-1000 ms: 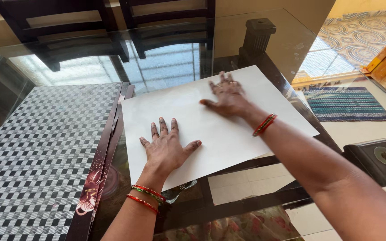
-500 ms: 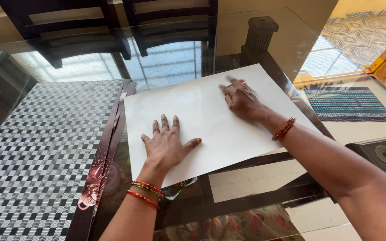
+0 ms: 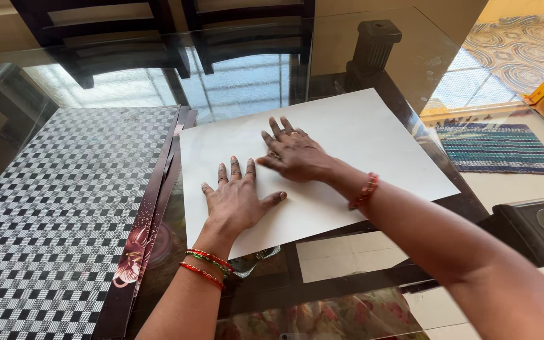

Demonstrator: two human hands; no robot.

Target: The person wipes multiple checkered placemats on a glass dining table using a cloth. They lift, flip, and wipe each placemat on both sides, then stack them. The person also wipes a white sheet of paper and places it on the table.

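Glass-topped surface (image 3: 373,75): one large white rectangular paper sheet (image 3: 360,132) lies flat, beside a black-and-white checkered woven mat (image 3: 51,189) (on my left). Both my hands rest open on the sheet, palms down, fingers spread: left hand (image 3: 237,198) near the front edge, right hand (image 3: 294,154) just behind it.

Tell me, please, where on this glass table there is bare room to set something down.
Bare glass table lies between the white sheet and the chairs. The checkered mat is also bare. The sheet's near-left part is crowded by the left hand and right hand.
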